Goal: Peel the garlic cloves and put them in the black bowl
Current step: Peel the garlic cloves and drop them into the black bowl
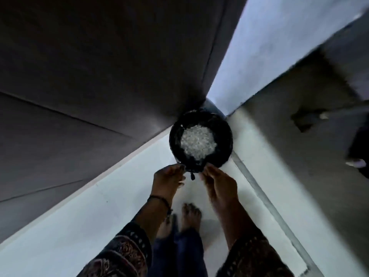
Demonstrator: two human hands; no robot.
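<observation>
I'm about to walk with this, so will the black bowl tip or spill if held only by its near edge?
The black bowl could tip forward: left hand and right hand hold only its near rim. The loose white pieces may slide. It seems light, given that fingertip hold.

We have a single view, from a wide-angle camera worn on the head, and it faces almost straight down past the forearms to the person's own bare feet (190, 216) on the pale floor (95, 222). The black bowl (174, 145) sits close under the lens at mid-frame, with the left hand (169, 181) and the right hand (218, 186) at its near rim. The dark wall panels (99, 66) splay outward toward the top edge, and the right side is smeared with blur.
</observation>
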